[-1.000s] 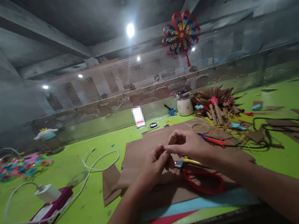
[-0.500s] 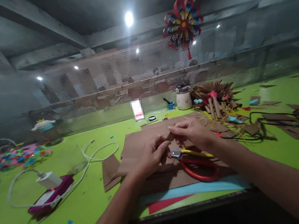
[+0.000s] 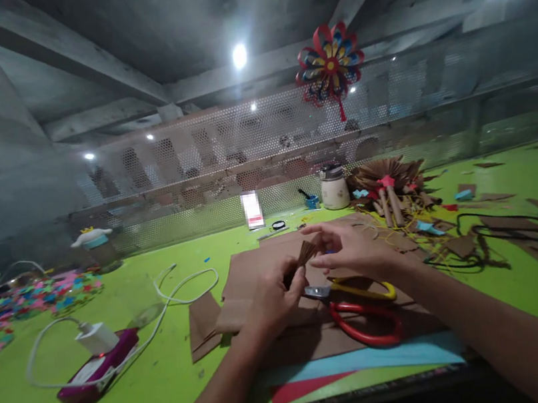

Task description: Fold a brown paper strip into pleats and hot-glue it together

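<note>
Basically, left hand [image 3: 275, 295] grip pinched low on pleated brown paper [image 3: 306, 252], likely so top fans; right hand [image 3: 352, 250] grip parted, apparently empty, alongside.

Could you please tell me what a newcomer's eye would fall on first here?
Probably the red, blue and yellow flower ornament hanging at upper right. Next might come the red-and-yellow-handled scissors on the brown sheets below centre, and the left hand beside them, holding a pleated brown piece.

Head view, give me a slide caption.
Left hand holding pleated brown paper, right hand close beside it, scissors lying nearby.
</note>
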`<state>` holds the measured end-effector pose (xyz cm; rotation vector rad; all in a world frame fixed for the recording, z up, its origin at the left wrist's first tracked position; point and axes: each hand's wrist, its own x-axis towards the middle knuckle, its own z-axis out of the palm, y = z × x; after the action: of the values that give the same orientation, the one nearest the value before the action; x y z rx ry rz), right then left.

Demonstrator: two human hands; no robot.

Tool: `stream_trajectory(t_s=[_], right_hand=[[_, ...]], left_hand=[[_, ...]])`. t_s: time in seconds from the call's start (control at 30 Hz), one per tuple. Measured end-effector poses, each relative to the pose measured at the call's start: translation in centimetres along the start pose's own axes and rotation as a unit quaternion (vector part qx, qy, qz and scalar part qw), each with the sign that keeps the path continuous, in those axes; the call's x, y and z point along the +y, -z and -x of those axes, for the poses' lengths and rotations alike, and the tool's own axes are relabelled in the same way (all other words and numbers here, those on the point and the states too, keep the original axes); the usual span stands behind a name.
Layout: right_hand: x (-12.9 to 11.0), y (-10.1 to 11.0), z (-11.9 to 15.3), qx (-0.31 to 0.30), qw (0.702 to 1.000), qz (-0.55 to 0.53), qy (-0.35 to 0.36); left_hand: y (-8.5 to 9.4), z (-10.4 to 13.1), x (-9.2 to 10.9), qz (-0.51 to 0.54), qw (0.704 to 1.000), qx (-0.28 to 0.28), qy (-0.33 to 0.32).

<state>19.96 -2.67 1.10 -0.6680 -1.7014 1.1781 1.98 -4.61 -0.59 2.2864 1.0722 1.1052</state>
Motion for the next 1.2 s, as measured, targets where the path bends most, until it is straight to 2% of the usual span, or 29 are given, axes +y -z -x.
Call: stream_trajectory(t_s=[0.1, 0.2, 0.3, 0.43, 0.53, 0.67, 0.8, 0.9, 0.97, 1.03, 1.1, 1.2], right_hand=[[0.3, 0.3, -0.1, -0.030, 0.999, -0.018, -0.014], [0.5, 0.4, -0.1, -0.031, 0.999, -0.030, 0.001], [0.2, 0.2, 0.0, -0.012, 1.000, -0.017, 0.014], [-0.2, -0.3, 0.1, -0.008, 1.000, 0.003, 0.020], [-0.2, -0.7, 0.1, 0.010, 0.999, 0.015, 0.039], [-0.3, -0.9, 0.0, 0.050, 0.997, 0.034, 0.045], [-0.6, -0.6, -0.1, 0.054, 0.998, 0.035, 0.023], [-0.8, -0.2, -0.1, 0.027, 0.998, 0.057, 0.021], [-0.9, -0.1, 0.0, 0.022, 0.998, 0.063, 0.014], [-1.0, -0.3, 0.1, 0.032, 0.999, 0.042, 0.004], [-1.1, -0.7, 0.2, 0.052, 0.999, 0.001, -0.009], [-1.0, -1.4, 0.2, 0.089, 0.995, -0.048, -0.023]], left_hand=[[0.0, 0.3, 0.3, -0.010, 1.000, -0.010, -0.003], [0.1, 0.4, 0.7, 0.019, 0.999, -0.035, 0.000], [0.0, 0.3, 0.8, 0.065, 0.996, -0.054, 0.013], [0.0, -0.2, 1.0, 0.134, 0.990, -0.050, 0.020], [0.3, -0.6, 1.6, 0.193, 0.977, -0.074, 0.044], [1.1, -1.3, 2.5, 0.193, 0.971, -0.108, 0.095], [1.8, -1.7, 3.3, 0.118, 0.984, -0.088, 0.095], [2.0, -1.5, 3.7, -0.034, 0.999, -0.030, 0.006], [1.8, -1.3, 3.6, -0.176, 0.982, 0.022, -0.068], [1.3, -1.2, 3.2, -0.292, 0.949, 0.053, -0.109], [0.6, -1.2, 2.6, -0.355, 0.925, 0.065, -0.118], [-0.3, -1.1, 1.5, -0.383, 0.912, 0.079, -0.124]])
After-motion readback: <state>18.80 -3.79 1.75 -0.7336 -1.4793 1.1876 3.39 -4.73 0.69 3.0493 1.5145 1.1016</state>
